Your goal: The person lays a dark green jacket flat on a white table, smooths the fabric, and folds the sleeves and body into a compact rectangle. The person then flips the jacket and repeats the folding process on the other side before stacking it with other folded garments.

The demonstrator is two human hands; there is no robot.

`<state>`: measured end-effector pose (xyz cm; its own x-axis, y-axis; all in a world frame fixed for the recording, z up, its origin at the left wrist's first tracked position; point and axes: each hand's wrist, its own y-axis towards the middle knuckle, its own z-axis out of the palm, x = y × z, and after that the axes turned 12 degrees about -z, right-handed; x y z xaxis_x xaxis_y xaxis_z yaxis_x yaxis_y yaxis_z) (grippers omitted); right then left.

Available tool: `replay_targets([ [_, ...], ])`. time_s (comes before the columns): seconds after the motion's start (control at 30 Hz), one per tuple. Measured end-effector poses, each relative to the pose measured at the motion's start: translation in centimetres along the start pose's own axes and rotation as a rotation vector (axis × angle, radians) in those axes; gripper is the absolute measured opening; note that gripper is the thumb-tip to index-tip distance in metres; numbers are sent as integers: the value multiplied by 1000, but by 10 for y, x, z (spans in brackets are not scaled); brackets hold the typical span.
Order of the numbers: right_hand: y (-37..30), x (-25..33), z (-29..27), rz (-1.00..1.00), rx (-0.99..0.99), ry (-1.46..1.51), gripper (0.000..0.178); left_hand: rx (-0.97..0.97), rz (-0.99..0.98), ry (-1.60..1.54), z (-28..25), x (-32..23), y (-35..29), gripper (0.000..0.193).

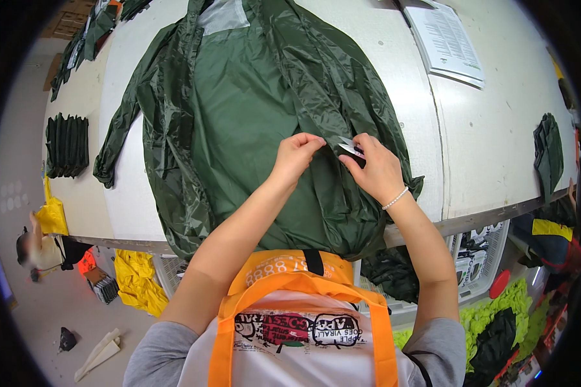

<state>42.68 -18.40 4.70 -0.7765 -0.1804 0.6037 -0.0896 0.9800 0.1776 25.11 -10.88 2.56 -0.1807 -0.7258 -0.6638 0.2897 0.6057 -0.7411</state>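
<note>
A dark green, shiny rain jacket [239, 129] lies spread on the white table with its front parted and its sleeves out to the sides. My left hand [294, 158] is closed in a pinch over the right front panel's edge. What sits between its fingertips is too small to make out. Close beside it on the right, my right hand [381, 169] grips a small pair of thread snips [351, 148]. The blades are parted and point toward my left fingertips. The jacket's lower hem hangs over the table's near edge, against my orange apron [290, 267].
A stack of folded dark green garments [67, 146] stands at the table's left. Printed sheets [443, 42] lie at the upper right, a folded green garment [548, 155] at the far right. White crates [484, 255] stand below the table edge. Another person [42, 248] is at the left.
</note>
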Motion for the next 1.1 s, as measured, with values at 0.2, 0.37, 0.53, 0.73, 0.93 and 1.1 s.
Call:
replay_targets([
  [0.2, 12, 8, 14, 90, -166, 304, 24, 25, 104, 41, 3, -4, 3, 9],
  [0.37, 23, -4, 30, 134, -167, 297, 16, 64, 156, 85, 3, -8, 0, 9],
  [0.53, 26, -6, 34, 124, -221, 334, 15, 95, 100, -22, -7, -12, -6, 9],
  [0.73, 24, 3, 23, 145, -181, 378, 22, 148, 106, -145, -26, -23, -16, 10],
  [0.93, 6, 14, 1, 97, -111, 176, 26, 118, 113, -164, -31, -32, -28, 11],
  [1.1, -1, 8, 2, 30, -92, -30, 24, 127, 135, -200, -40, -36, -36, 12],
])
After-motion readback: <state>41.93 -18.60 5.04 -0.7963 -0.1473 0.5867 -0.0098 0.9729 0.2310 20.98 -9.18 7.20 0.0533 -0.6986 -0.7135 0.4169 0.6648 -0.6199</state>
